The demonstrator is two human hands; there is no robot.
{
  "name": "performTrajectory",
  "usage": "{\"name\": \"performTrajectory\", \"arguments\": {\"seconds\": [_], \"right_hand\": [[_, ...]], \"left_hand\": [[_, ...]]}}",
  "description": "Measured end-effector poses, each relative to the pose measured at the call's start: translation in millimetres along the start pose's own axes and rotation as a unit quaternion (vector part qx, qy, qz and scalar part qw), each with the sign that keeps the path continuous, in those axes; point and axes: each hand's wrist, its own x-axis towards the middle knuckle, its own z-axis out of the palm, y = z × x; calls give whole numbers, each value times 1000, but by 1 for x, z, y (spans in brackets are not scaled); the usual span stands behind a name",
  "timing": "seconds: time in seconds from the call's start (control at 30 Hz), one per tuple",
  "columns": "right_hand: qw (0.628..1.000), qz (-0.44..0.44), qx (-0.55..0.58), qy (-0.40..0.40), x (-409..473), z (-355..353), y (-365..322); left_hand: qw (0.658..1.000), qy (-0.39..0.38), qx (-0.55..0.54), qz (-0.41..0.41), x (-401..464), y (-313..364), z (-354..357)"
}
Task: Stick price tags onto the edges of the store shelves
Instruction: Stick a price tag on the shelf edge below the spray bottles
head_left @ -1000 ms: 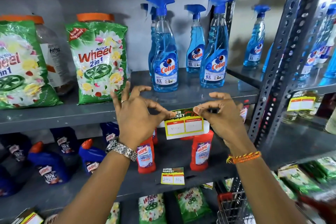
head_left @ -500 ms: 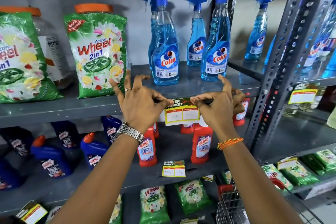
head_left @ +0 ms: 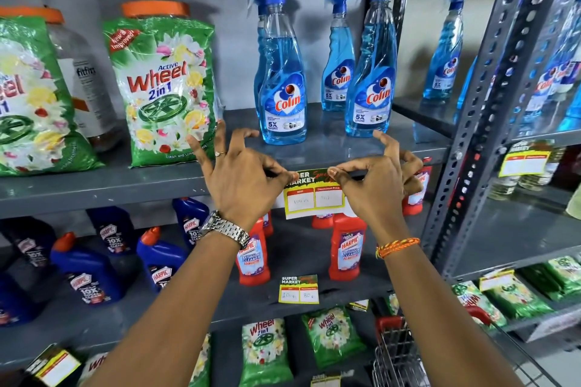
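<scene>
A yellow, green and red price tag (head_left: 314, 195) lies against the front edge of the grey upper shelf (head_left: 125, 188), below the blue Colin spray bottles (head_left: 283, 85). My left hand (head_left: 242, 179) pinches its top left corner with thumb and forefinger, the other fingers spread. My right hand (head_left: 377, 182) pinches the top right part of the tag in the same way. The tag's lower half hangs below the shelf edge. A second price tag (head_left: 299, 289) sits on the edge of the shelf below.
Green Wheel detergent bags (head_left: 163, 88) stand left on the upper shelf. Red Harpic bottles (head_left: 347, 248) and blue Harpic bottles (head_left: 85, 267) fill the shelf below. A perforated grey upright (head_left: 490, 104) rises at the right, with another tagged rack beyond. A wire basket (head_left: 396, 355) is at bottom right.
Both hands have lifted the tag from below the shelf lip up onto the shelf's front edge. The fingers not pinching have spread wider.
</scene>
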Motion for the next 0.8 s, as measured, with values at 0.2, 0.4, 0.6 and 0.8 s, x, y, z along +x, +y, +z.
{"name": "performTrajectory", "arguments": {"seconds": [0.2,0.4,0.6,0.8], "right_hand": [[999,-20,11,36,-3,4,4],[999,-4,-6,50,3,5,3],[998,15,-23,49,-2,-4,-10],[998,1,-10,58,-7,-1,-9]], "left_hand": [[999,26,-18,-13,-3,-3,4],[998,51,-25,-27,0,-2,5],[998,53,-21,-28,1,-1,6],[997,67,-13,-30,0,0,9]]}}
